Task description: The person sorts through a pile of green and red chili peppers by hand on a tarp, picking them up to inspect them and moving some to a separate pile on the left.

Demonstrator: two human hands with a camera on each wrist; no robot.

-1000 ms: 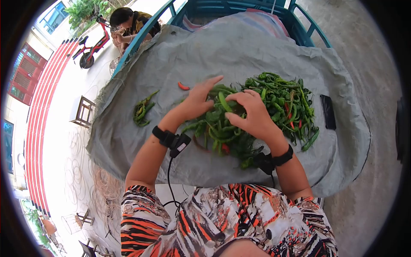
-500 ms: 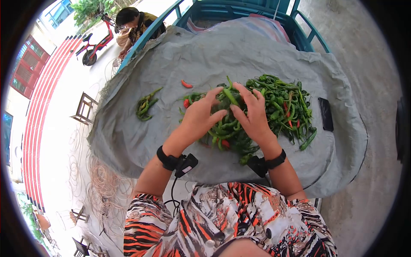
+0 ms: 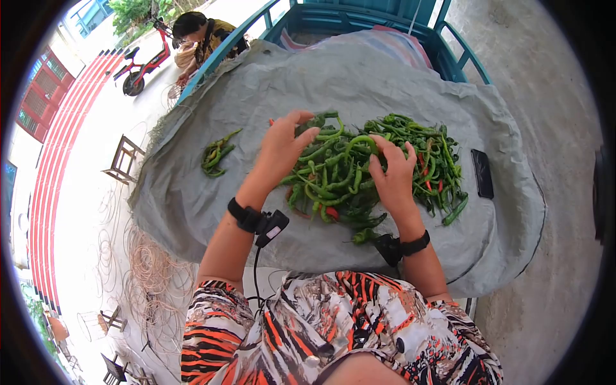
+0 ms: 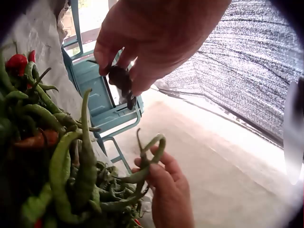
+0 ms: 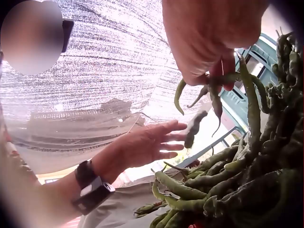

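Note:
A heap of long green chili peppers (image 3: 333, 176), with a few red ones, lies on a grey cloth (image 3: 410, 77). My left hand (image 3: 281, 149) is over the heap's left side, with a dark green pepper (image 4: 121, 81) between its fingertips and thumb; the fingers look fairly straight in the right wrist view. To the right, my right hand (image 3: 394, 176) pinches a curled green pepper (image 4: 156, 147) between thumb and fingers. Other slim pepper ends dangle under that hand in the right wrist view. A small separate bunch of green peppers (image 3: 217, 154) lies at the left.
A second pepper pile (image 3: 443, 160) adjoins the heap on the right, near a black phone (image 3: 482, 173). Beyond the cloth rises a blue cart frame (image 3: 378, 19). At the left are a crouching person (image 3: 221, 38), a red scooter (image 3: 154, 61) and a wooden stool (image 3: 123, 159).
My hands were close together around a green pepper over the heap. They have since spread apart, the left going left and the right going slightly right, which uncovers the peppers between them.

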